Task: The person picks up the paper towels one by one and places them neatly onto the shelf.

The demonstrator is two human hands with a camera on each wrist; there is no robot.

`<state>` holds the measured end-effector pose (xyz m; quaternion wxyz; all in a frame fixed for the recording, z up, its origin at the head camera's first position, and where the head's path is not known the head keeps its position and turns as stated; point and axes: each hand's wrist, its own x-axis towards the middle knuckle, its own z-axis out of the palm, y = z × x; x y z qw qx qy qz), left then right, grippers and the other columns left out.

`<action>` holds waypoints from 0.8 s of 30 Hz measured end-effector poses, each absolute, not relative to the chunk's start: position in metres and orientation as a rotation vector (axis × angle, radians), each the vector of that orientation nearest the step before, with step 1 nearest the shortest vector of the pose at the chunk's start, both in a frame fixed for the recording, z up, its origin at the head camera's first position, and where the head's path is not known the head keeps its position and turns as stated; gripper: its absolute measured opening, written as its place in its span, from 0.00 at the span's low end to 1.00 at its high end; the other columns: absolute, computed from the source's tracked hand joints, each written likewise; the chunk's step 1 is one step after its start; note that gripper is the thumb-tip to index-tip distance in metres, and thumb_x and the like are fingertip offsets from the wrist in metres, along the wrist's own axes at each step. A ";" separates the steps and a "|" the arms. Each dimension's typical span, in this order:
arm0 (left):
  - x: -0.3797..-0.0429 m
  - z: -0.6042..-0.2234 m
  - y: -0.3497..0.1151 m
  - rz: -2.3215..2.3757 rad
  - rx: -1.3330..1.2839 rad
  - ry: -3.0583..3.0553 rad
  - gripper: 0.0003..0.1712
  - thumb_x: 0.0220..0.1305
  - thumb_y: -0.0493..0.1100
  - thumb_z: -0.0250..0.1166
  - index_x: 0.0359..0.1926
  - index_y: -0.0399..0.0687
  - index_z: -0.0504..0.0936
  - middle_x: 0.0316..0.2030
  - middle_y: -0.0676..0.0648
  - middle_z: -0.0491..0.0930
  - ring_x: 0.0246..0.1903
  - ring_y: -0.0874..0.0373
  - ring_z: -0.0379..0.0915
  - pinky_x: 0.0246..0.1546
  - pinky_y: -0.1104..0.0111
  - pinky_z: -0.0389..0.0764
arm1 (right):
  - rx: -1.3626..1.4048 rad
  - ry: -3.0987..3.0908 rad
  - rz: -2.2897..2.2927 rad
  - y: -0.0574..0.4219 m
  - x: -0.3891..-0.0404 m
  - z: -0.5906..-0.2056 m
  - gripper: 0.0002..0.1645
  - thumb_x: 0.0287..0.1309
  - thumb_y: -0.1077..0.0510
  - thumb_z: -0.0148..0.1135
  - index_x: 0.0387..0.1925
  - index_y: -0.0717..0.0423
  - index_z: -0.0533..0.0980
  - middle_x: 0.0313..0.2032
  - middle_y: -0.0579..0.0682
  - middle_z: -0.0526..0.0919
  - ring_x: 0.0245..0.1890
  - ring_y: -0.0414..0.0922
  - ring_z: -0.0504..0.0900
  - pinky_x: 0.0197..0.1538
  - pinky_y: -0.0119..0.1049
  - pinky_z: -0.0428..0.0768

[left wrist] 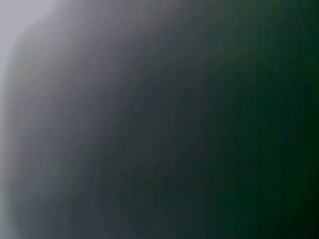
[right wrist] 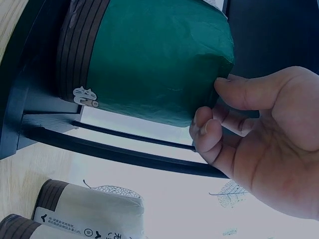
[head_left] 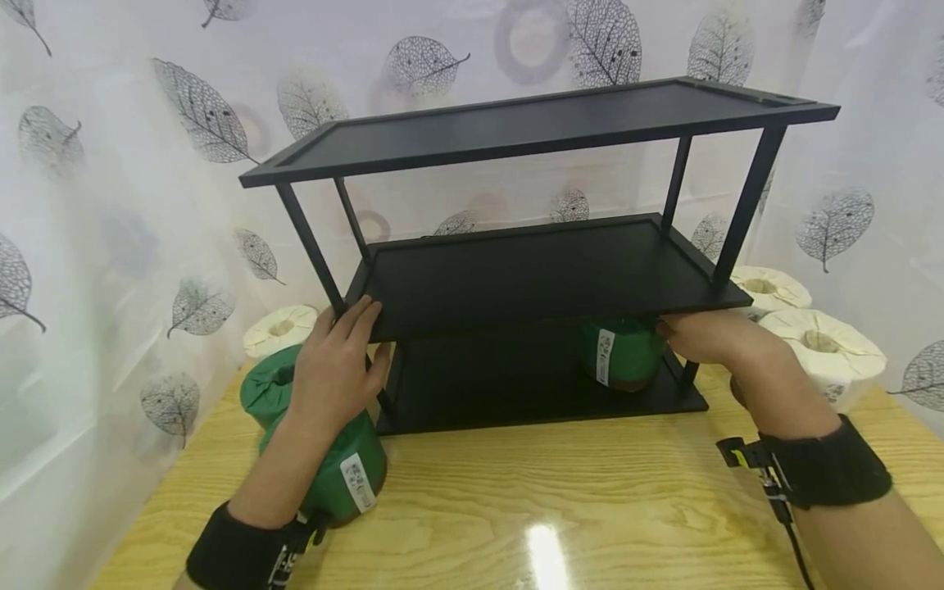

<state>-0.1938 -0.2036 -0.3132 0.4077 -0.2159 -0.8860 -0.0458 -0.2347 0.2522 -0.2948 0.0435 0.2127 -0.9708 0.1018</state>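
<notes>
A black three-tier shelf rack [head_left: 501,274] stands on the table. At its left end my left hand [head_left: 335,369] holds the middle board, fingers on top and thumb below the front edge. My right hand [head_left: 711,340] reaches under the middle board at the right. It pinches the crumpled top edge of a green-wrapped toilet paper roll [right wrist: 159,59], which is over the bottom board near the right posts. Whether the roll touches the board is unclear. Two more green rolls, one behind [head_left: 269,381] and one in front [head_left: 342,467], stand beneath my left forearm. The left wrist view is a dark blur.
White-wrapped rolls stand right of the rack, one nearer [head_left: 822,348] and one farther [head_left: 770,287]; another white roll [head_left: 280,328] is at the left. A leaf-patterned curtain [head_left: 472,49] hangs behind the wooden table [head_left: 457,500].
</notes>
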 end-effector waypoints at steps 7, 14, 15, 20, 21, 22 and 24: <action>-0.193 -0.313 -0.203 -0.122 -0.538 -2.239 0.28 0.58 0.42 0.70 0.57 0.32 0.79 0.58 0.33 0.79 0.53 0.33 0.76 0.54 0.47 0.78 | 0.631 -3.007 0.322 0.253 -0.236 -0.297 0.29 0.68 0.65 0.51 0.69 0.60 0.65 0.64 0.68 0.67 0.63 0.65 0.68 0.66 0.66 0.63; -0.193 -0.313 -0.203 -0.121 -0.542 -2.235 0.28 0.58 0.42 0.70 0.57 0.32 0.79 0.58 0.33 0.79 0.54 0.33 0.76 0.55 0.47 0.77 | 0.617 -3.003 0.341 0.253 -0.237 -0.298 0.27 0.69 0.63 0.49 0.68 0.61 0.64 0.64 0.69 0.66 0.63 0.64 0.68 0.67 0.66 0.63; -0.193 -0.313 -0.203 -0.119 -0.542 -2.235 0.28 0.58 0.42 0.70 0.57 0.32 0.79 0.58 0.33 0.79 0.54 0.33 0.76 0.55 0.47 0.77 | 0.617 -2.998 0.348 0.252 -0.237 -0.298 0.27 0.69 0.63 0.49 0.68 0.62 0.65 0.64 0.69 0.66 0.63 0.64 0.68 0.67 0.66 0.63; -0.193 -0.313 -0.203 -0.114 -0.541 -2.234 0.28 0.58 0.42 0.70 0.57 0.32 0.79 0.58 0.33 0.79 0.54 0.33 0.76 0.55 0.47 0.77 | 0.617 -2.979 0.360 0.252 -0.237 -0.298 0.26 0.70 0.62 0.48 0.67 0.62 0.65 0.63 0.69 0.67 0.62 0.63 0.69 0.66 0.65 0.63; -0.193 -0.312 -0.203 -0.113 -0.541 -2.235 0.28 0.58 0.42 0.70 0.58 0.32 0.79 0.58 0.33 0.79 0.54 0.33 0.76 0.55 0.47 0.77 | 0.624 -2.964 0.359 0.252 -0.237 -0.299 0.25 0.70 0.62 0.48 0.67 0.62 0.65 0.62 0.68 0.67 0.62 0.63 0.70 0.66 0.65 0.64; -0.193 -0.312 -0.203 -0.112 -0.541 -2.235 0.28 0.58 0.42 0.70 0.57 0.32 0.79 0.58 0.33 0.79 0.54 0.33 0.76 0.55 0.47 0.77 | 0.635 -2.944 0.353 0.252 -0.237 -0.299 0.25 0.70 0.62 0.49 0.66 0.62 0.66 0.61 0.68 0.68 0.61 0.63 0.71 0.66 0.64 0.65; -0.193 -0.313 -0.203 -0.113 -0.539 -2.236 0.28 0.58 0.42 0.70 0.57 0.32 0.79 0.58 0.33 0.79 0.54 0.33 0.76 0.55 0.47 0.78 | 0.655 -2.895 0.352 0.251 -0.237 -0.301 0.23 0.69 0.62 0.50 0.63 0.63 0.68 0.59 0.68 0.70 0.60 0.62 0.72 0.65 0.64 0.65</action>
